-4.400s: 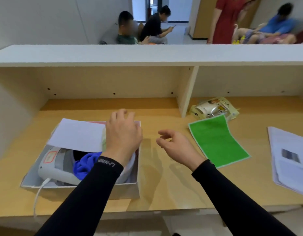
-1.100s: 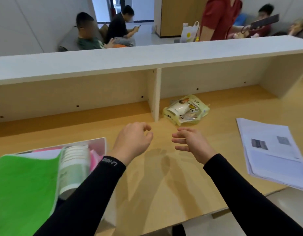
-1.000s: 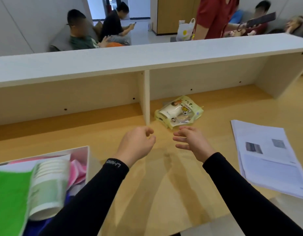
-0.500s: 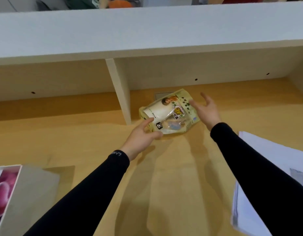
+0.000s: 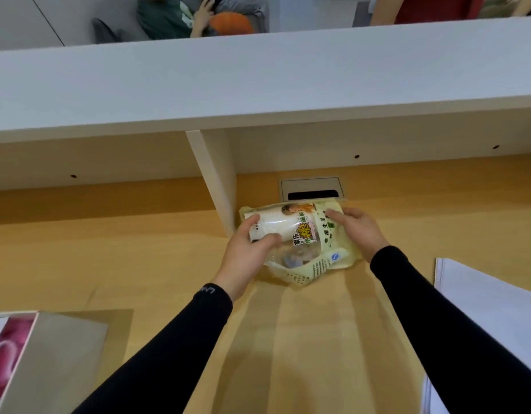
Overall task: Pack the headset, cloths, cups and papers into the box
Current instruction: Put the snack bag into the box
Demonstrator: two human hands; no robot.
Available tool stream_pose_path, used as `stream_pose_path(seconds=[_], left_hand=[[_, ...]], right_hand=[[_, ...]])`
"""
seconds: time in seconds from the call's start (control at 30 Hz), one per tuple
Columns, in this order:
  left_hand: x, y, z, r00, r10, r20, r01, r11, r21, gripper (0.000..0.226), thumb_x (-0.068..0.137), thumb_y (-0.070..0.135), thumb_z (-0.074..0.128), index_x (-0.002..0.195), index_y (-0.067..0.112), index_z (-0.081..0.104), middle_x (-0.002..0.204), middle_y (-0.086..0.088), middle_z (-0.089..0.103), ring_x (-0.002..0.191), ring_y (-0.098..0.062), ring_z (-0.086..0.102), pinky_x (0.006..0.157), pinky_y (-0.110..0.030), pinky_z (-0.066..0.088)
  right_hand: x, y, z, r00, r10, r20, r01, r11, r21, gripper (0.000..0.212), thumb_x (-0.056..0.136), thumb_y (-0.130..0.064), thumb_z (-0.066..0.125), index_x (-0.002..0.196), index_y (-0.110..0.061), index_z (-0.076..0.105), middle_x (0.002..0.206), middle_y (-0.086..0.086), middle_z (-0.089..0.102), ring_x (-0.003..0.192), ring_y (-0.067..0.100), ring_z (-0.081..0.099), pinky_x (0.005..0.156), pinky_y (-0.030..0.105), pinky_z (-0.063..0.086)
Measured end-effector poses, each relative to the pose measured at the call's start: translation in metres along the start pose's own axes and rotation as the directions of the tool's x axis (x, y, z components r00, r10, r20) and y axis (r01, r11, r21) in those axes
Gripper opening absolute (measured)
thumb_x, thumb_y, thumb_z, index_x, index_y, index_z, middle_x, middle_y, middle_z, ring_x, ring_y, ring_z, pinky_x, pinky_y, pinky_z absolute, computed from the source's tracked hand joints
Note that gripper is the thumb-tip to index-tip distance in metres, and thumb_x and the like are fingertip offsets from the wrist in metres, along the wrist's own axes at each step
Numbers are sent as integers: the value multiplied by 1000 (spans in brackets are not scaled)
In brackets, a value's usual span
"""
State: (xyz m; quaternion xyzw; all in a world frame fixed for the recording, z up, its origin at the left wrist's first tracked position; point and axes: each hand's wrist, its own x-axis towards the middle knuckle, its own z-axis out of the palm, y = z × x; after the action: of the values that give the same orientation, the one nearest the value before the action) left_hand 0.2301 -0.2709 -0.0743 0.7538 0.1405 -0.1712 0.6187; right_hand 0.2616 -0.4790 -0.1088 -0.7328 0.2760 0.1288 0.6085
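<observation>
Now both hands had closed on the packet of cups point(image 5: 300, 234), where half a second before they only reached its ends. The left hand point(image 5: 248, 252) gripped the white cup end with thumb and fingers wrapped round it; the right hand point(image 5: 355, 231) clamped the pale yellow printed end. Between the hands the clear-windowed wrapper showed a white stack, its long axis running from one hand to the other, roughly level. It sat low over the bench point(image 5: 139, 258). Near the left elbow stood the box point(image 5: 49, 363).
</observation>
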Motion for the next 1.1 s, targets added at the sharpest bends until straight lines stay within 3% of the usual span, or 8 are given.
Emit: stream_pose_path(seconds=[0.07, 0.2, 0.43, 0.57, 0.7, 0.8, 0.97, 1.1], left_hand=[[-13, 0, -4, 997, 61, -48, -57, 995, 84, 57, 83, 25, 63, 137, 24, 44, 127, 3, 52, 99, -10, 54, 72, -15, 42], [-42, -1, -21, 972, 197, -124, -165, 959, 229, 48, 82, 33, 60, 129, 28, 50, 129, -1, 59, 115, -23, 56, 97, -42, 48], [-112, 11, -106, 881, 410, -236, -326, 887, 326, 37, 87, 31, 55, 124, 27, 56, 124, 8, 59, 118, -20, 52, 99, -39, 45], [-156, 15, -206, 805, 501, -319, -402, 855, 328, 31, 85, 24, 58, 116, 22, 64, 119, 3, 63, 104, -14, 59, 80, -22, 45], [-208, 19, -324, 713, 570, -409, -481, 821, 306, 25, 82, 21, 60, 105, 24, 69, 92, 6, 63, 72, -5, 54, 69, -23, 43], [-247, 15, -401, 673, 582, -457, -502, 813, 297, 24, 76, 26, 63, 99, 28, 70, 74, 14, 60, 60, -2, 50, 65, -22, 42], [-284, -24, -468, 635, 605, -481, -457, 796, 396, 32, 83, 18, 62, 114, 23, 65, 86, 9, 61, 61, 0, 49, 60, -12, 44], [-278, -73, -477, 743, 505, -439, -261, 823, 504, 45, 85, 27, 60, 129, 32, 53, 108, 0, 60, 82, -21, 57, 73, -29, 46]], right_hand=[[-20, 6, 0, 999, -12, -40, 13, 999, 32, 51, 84, -36, 64, 125, -10, 51, 89, -4, 66, 74, 12, 65, 57, 25, 47], [-68, 8, 6, 992, -79, -99, 84, 995, 53, 34, 87, -34, 61, 112, -11, 57, 82, -9, 63, 67, 4, 61, 49, 16, 42], [-167, -27, 68, 979, -187, -78, 189, 982, 26, 36, 88, -35, 57, 104, -3, 60, 90, 10, 72, 73, 24, 69, 66, 38, 55], [-238, -58, 143, 920, -390, -48, 388, 921, -32, 37, 91, -32, 54, 119, -8, 56, 98, -9, 64, 57, -9, 59, 47, 6, 45], [-312, -87, 236, 817, -573, 66, 576, 815, -55, 52, 89, -37, 56, 138, -21, 46, 137, -4, 52, 100, 1, 57, 72, 10, 47], [-358, -97, 301, 763, -627, 159, 637, 770, -22, 51, 87, -39, 58, 135, -23, 49, 135, -3, 54, 105, 6, 60, 82, 22, 54], [-399, -91, 372, 712, -668, 219, 693, 719, -58, 51, 88, -35, 57, 136, -19, 48, 140, 0, 52, 122, 11, 52, 105, 33, 42], [-402, -60, 401, 727, -626, 282, 684, 694, -224, 50, 89, -40, 53, 137, -26, 47, 139, 1, 53, 111, 13, 58, 96, 30, 45]])
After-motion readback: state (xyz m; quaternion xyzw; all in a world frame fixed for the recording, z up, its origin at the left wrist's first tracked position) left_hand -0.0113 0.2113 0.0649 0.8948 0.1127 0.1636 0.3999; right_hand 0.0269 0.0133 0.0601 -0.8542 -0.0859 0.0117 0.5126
